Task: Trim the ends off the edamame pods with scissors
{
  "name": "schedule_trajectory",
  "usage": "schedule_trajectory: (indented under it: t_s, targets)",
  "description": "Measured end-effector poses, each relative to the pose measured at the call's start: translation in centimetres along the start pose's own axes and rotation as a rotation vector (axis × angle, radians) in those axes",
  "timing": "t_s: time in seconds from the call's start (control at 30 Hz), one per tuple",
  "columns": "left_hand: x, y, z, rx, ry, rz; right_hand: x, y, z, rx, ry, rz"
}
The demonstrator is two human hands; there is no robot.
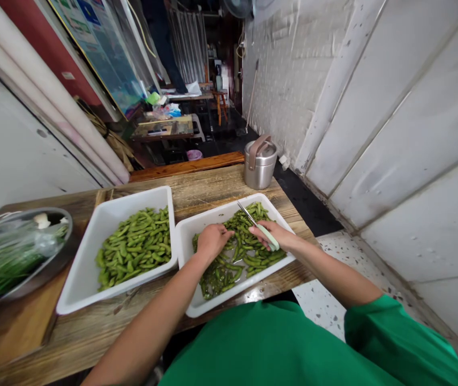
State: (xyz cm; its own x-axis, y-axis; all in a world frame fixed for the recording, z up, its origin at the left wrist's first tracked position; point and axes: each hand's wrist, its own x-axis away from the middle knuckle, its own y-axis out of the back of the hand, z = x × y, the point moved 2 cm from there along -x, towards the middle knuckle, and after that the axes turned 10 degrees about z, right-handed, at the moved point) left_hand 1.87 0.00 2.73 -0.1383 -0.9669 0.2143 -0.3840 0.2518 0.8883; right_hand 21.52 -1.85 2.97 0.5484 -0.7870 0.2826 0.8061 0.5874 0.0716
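Observation:
My right hand [272,236] is closed around the pale green handle of a pair of scissors [247,213], whose metal blades point up and to the left above the right tub. Over the same tub my left hand [212,241] is closed, thumb and fingertips together just above the pods; what lies between them is too small to make out. Wet green edamame pods [253,260] lie in this white plastic tub [229,296], with some water showing at the bottom. Beside it on the left, another white tub [86,273] holds a heap of edamame pods [136,244].
A metal basin [63,251] with bagged green stalks [7,262] stands at the far left, by a wooden board [23,327]. A lidded steel pot [260,169] sits at the wooden table's [208,185] back right corner. A panelled wall [393,134] runs along the right.

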Motion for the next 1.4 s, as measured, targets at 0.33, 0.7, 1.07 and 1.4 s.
schedule_trajectory:
  t_s: [0.33, 0.7, 1.07, 1.4]
  targets:
    - [-1.0, -2.2, -1.1, 0.215, 0.036, 0.068, 0.2, -0.4, 0.4, 0.092, 0.039, 0.041]
    - [-0.5, -0.2, -0.7, 1.139, 0.011, 0.343, -0.2, -0.2, -0.3, 0.101, 0.033, 0.074]
    - [-0.4, 0.3, -0.2, 1.396, -0.064, 0.379, 0.4, -0.6, 0.9, 0.241, 0.058, 0.111]
    - [-0.5, 0.0, -0.3, 1.318, -0.030, 0.359, 0.5, -0.5, 1.0, 0.344, 0.074, 0.089]
